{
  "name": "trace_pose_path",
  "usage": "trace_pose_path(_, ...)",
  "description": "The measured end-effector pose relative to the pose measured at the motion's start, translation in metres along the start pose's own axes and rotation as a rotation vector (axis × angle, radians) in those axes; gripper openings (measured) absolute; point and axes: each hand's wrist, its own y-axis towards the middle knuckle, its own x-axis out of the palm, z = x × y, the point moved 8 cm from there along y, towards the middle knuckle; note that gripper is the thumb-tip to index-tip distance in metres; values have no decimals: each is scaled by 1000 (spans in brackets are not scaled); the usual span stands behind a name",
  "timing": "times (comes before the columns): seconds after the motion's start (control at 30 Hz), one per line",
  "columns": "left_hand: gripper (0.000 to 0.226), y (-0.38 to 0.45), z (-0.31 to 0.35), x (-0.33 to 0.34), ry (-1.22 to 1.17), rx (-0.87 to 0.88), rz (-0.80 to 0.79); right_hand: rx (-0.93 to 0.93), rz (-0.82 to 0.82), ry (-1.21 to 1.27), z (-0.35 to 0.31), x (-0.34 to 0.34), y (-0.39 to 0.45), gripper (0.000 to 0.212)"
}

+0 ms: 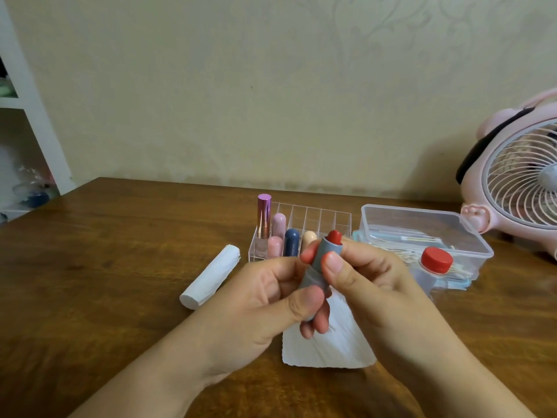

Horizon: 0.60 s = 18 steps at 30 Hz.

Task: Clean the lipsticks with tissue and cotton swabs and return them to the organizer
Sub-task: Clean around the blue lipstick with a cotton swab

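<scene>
Lipstick (324, 260) uncapped, gripped between both hands

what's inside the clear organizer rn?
The clear organizer holds five capped lipsticks at its left end: purple-capped metallic, two pink, navy, peach. Back right slots look empty; the hands cover the front right.

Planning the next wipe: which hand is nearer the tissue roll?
Left. The left hand sits just right of the tissue roll; the right hand lies farther right, beyond the grey lipstick both hold.
</scene>
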Motion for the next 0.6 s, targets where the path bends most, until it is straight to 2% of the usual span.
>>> trace_pose_path(0.13,29,-7,0,17,-215,-49,-259,30,-179,116,-4,15,-6,25)
trace_pose_path(0.2,29,-7,-3,18,-265,-81,-291,48,-171,120,-2,15,-4,26)
trace_pose_path(0.27,41,-3,-6,11,-218,-72,-189,52,-61,58,0,5,-1,24)
trace_pose_path(0.37,65,1,-9,-4,-7,-60,26,-16,79,-81,-2,-8,1,22)
trace_pose_path(0.4,63,2,-10,-9,74,-47,85,-28,100,-103,-2,-10,1,24)
trace_pose_path(0.5,34,3,-7,-14,259,7,172,-33,90,-77,2,-8,2,26)
trace_pose_path(0.6,28,2,-5,-3,158,23,29,-24,9,29,-2,-2,1,25)
